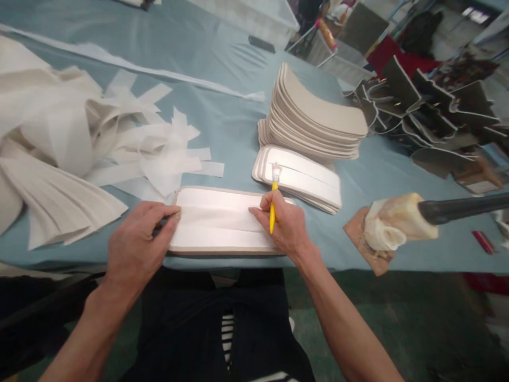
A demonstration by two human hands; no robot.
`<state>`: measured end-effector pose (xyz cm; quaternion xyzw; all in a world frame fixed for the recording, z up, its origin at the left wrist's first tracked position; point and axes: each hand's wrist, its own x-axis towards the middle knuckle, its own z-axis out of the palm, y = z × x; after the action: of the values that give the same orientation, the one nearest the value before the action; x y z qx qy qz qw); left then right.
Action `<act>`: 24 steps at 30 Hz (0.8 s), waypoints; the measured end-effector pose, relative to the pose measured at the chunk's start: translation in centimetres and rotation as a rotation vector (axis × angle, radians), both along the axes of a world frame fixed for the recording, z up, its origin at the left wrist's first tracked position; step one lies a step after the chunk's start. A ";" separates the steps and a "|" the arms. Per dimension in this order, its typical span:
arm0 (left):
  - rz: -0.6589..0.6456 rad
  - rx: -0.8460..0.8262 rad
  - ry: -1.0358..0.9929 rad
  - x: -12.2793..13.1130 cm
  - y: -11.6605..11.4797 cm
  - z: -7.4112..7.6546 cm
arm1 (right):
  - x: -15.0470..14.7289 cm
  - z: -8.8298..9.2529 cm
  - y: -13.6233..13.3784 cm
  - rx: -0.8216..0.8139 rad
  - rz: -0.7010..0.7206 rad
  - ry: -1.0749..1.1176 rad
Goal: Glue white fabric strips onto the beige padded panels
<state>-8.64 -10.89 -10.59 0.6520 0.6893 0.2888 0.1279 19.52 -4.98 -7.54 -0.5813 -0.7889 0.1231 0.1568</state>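
Observation:
A rounded white panel with a beige edge (222, 241) lies flat at the table's front edge. Along its middle runs a pale strip (214, 217). My left hand (137, 241) pinches the strip's left end between thumb and fingertips. My right hand (289, 225) holds a yellow-handled brush (274, 193), its bristles pointing up and away. Thumb and index finger of that hand also meet at the strip's right part, touching the panel. Just beyond lies a small stack of white-faced panels (306, 178), partly behind the brush.
Behind stands a taller stack of curved beige panels (318, 111). Loose pale strips (159, 154) and fanned beige pieces (59, 196) spread over the left. At right, a glue-crusted pot with a black handle (397, 223) sits on a brown board (358, 228). Dark folded pieces (417, 111) lie beyond.

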 end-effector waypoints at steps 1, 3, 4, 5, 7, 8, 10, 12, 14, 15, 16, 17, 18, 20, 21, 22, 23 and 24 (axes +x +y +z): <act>-0.001 0.003 0.014 0.0 0.0 0.0 | 0.3 -0.1 0.0 0.001 -0.015 -0.002; -0.007 0.011 0.043 0.0 0.1 0.0 | 0.8 -0.2 0.1 -0.004 -0.046 -0.005; -0.010 0.017 0.056 0.0 0.2 0.1 | 1.1 -0.3 0.1 -0.008 -0.059 -0.005; -0.011 0.024 0.067 -0.1 0.2 0.1 | 1.3 -0.4 0.1 -0.013 -0.071 -0.003; -0.017 0.037 0.083 0.0 0.2 0.2 | 1.9 -0.6 0.0 -0.018 -0.093 0.006; -0.019 0.040 0.087 0.0 0.2 0.2 | 2.2 -0.8 0.0 -0.017 -0.102 0.012; -0.019 0.044 0.094 0.0 0.2 0.2 | 2.6 -1.1 -0.1 -0.007 -0.116 0.024; -0.020 0.042 0.099 0.0 0.2 0.2 | 2.9 -1.4 -0.1 0.003 -0.122 0.031; -0.013 0.032 0.101 0.0 0.2 0.2 | 3.0 -1.5 -0.2 0.008 -0.135 0.030; -0.009 0.017 0.102 0.1 0.2 0.3 | 3.0 -1.5 -0.3 0.009 -0.144 0.026; 0.002 -0.003 0.101 0.1 0.3 0.4 | 3.0 -1.5 -0.3 0.010 -0.153 0.019; 0.017 -0.025 0.100 0.1 0.3 0.5 | 2.9 -1.5 -0.3 0.012 -0.163 0.011; 0.030 -0.054 0.096 0.2 0.4 0.7 | 2.9 -1.5 -0.4 0.015 -0.171 0.001; 0.063 -0.112 0.086 0.2 0.5 1.0 | 3.0 -1.5 -0.4 0.022 -0.187 -0.011; 0.081 -0.137 0.073 0.2 0.5 1.2 | 3.1 -1.5 -0.4 0.026 -0.192 -0.011; 0.097 -0.162 0.056 0.2 0.6 1.4 | 3.2 -1.6 -0.4 0.029 -0.194 -0.009; 0.110 -0.189 0.035 0.2 0.6 1.5 | 3.3 -1.7 -0.4 0.032 -0.194 -0.005; 0.119 -0.216 0.010 0.2 0.7 1.6 | 3.4 -1.8 -0.5 0.037 -0.194 0.000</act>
<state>-8.43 -10.18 -8.99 0.5936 0.7546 0.2168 0.1765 22.90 -5.44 -9.31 -0.6518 -0.7312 0.0926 0.1786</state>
